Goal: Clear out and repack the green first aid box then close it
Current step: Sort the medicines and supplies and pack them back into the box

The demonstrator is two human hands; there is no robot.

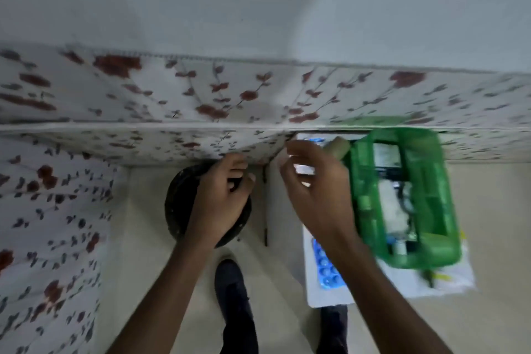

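Note:
The green first aid box [448, 210] stands open at the right on a white table [324, 296], with white and dark items inside it. My right hand [319, 195] hovers left of the box with fingers curled around a small shiny white packet [304, 170]. A blue blister pack [326, 270] lies on the table under my right wrist. A beige roll [339, 148] rests at the box's far left corner. My left hand [221, 198] is curled over a round black object [178, 204]; I cannot tell whether it grips anything.
A floral-patterned mattress [201, 100] runs across the back and down the left side. A crumpled white plastic bag [448, 279] lies under the box. My dark-trousered legs [235, 310] stand on a pale floor below. The picture is motion-blurred.

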